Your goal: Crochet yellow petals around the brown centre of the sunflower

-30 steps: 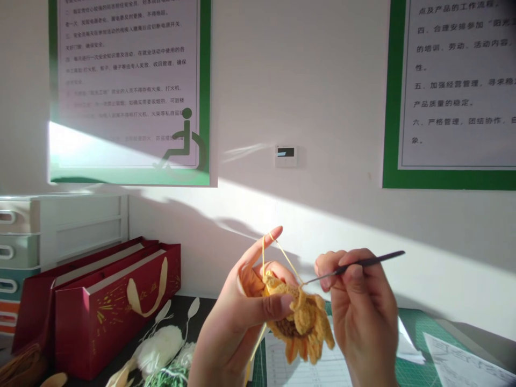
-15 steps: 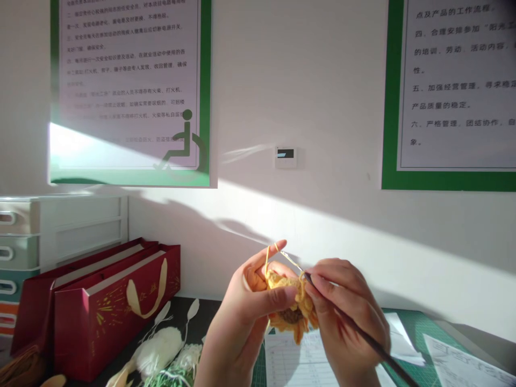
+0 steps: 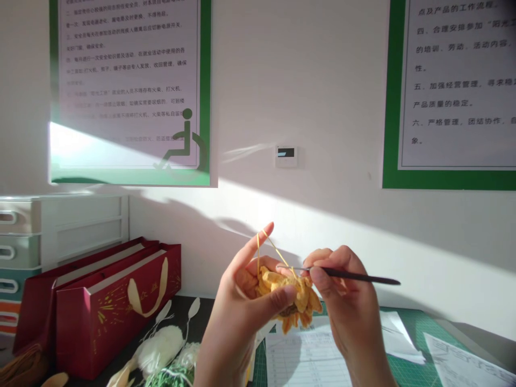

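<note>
My left hand [image 3: 237, 306] holds a crocheted yellow sunflower [image 3: 284, 290] with orange-tipped petals and a brown centre, pinching it between thumb and fingers. Yellow yarn [image 3: 274, 249] runs up from the piece and over my raised left index finger. My right hand [image 3: 342, 301] grips a slim dark crochet hook [image 3: 350, 273] like a pencil. The hook's metal tip reaches left to the yarn just above the flower's edge. Part of the flower is hidden behind my left thumb.
Below my hands, printed papers [image 3: 306, 357] lie on a green cutting mat [image 3: 415, 333]. To the left stand a red gift bag [image 3: 108, 317], white fluffy fibre [image 3: 157, 349] and white plastic drawers [image 3: 20, 236]. Framed green-bordered notices [image 3: 129, 80] hang on the wall behind.
The hook has swung from pointing down-right to lying nearly level, its tip pointing left over the flower. The flower and my left hand sit slightly further left, and more petals show.
</note>
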{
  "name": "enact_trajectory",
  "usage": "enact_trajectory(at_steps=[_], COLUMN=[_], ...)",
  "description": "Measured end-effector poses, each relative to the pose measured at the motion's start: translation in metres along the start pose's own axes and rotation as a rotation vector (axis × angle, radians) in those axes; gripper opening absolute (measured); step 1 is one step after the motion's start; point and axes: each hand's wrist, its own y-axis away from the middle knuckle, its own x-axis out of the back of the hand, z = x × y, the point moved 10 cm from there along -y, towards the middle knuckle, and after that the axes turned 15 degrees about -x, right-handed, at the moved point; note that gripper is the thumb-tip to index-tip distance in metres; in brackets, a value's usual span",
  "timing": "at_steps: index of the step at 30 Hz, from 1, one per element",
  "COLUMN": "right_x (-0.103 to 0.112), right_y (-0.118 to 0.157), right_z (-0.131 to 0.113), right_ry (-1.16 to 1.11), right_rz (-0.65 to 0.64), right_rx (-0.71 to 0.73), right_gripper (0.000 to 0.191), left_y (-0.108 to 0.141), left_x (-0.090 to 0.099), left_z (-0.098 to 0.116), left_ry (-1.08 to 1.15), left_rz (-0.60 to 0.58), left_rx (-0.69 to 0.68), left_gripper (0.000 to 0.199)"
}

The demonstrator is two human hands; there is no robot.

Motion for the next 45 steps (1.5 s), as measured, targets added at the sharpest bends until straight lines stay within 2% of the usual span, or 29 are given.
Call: enact_trajectory(at_steps=[2,4,6,8,12,16,18,20,21,23,24,26,28,29,30,32,34,36,39,42,44,45], right_x=[-0.004,-0.009,-0.01,-0.001,0.018,0.018,0.012,0.005,0.003,0.001,-0.002,-0.01,-0.012,-0.01,-0.006,0.005,0.013,0.019,0.018,0.006,-0.004,-0.006], right_y=[0.012,0.03,0.042,0.037,0.012,-0.002,-0.006,-0.006,-0.005,0.0,0.006,0.022,0.037,0.039,0.037,0.027,0.017,0.012,0.003,-0.003,-0.004,-0.003], right_z=[-0.023,-0.041,-0.047,-0.041,-0.008,0.013,0.022,0.026,0.023,0.006,-0.006,-0.027,-0.039,-0.04,-0.039,-0.028,-0.014,-0.005,0.006,0.022,0.025,0.022], right_ry=[0.27,0.489,0.526,0.363,-0.071,-0.281,-0.33,-0.281,-0.207,0.053,0.21,0.465,0.534,0.488,0.409,0.186,-0.02,-0.145,-0.265,-0.333,-0.282,-0.218], right_rz=[0.037,0.124,0.182,0.192,0.164,0.095,0.058,0.021,0.016,0.028,0.043,0.072,0.106,0.12,0.124,0.123,0.139,0.165,0.126,0.029,-0.036,-0.047], right_rx=[0.262,0.526,0.644,0.541,0.154,-0.06,-0.158,-0.198,-0.168,0.004,0.142,0.433,0.621,0.64,0.6,0.426,0.24,0.118,-0.036,-0.201,-0.228,-0.19], right_gripper=[0.018,0.032,0.039,0.031,0.008,0.015,0.02,0.021,0.019,0.012,0.012,0.025,0.039,0.042,0.04,0.027,0.013,0.007,0.014,0.023,0.025,0.023], left_y=[0.002,0.003,0.003,0.002,-0.003,-0.002,-0.002,-0.002,-0.001,0.001,0.002,0.003,0.002,0.002,0.001,0.001,-0.001,-0.002,-0.002,-0.002,-0.002,-0.002], left_x=[-0.003,-0.004,-0.006,-0.006,0.001,-0.001,0.001,0.006,0.008,0.007,0.006,0.005,0.002,0.0,-0.002,-0.004,-0.003,-0.001,0.0,0.001,0.003,0.004], left_z=[0.001,-0.002,-0.011,-0.019,-0.017,-0.012,-0.009,-0.005,-0.003,-0.003,-0.003,-0.003,-0.008,-0.013,-0.017,-0.022,-0.022,-0.02,-0.018,-0.015,-0.011,-0.01], left_ry=[-0.032,-0.029,0.033,0.119,0.159,0.147,0.096,0.017,-0.017,-0.065,-0.086,-0.11,-0.073,-0.026,0.032,0.142,0.196,0.208,0.22,0.167,0.091,0.059], left_rz=[0.006,0.002,-0.03,-0.073,-0.097,-0.141,-0.11,-0.045,-0.016,0.014,0.021,0.028,0.001,-0.024,-0.053,-0.101,-0.13,-0.157,-0.183,-0.182,-0.149,-0.13], left_rx=[-0.042,-0.034,0.045,0.135,0.176,0.172,0.132,0.071,0.044,0.008,-0.012,-0.04,-0.001,0.043,0.097,0.184,0.229,0.244,0.256,0.219,0.151,0.123], left_gripper=[0.102,0.099,0.089,0.077,0.073,0.07,0.069,0.073,0.076,0.079,0.079,0.081,0.079,0.076,0.071,0.063,0.064,0.065,0.063,0.062,0.065,0.067])
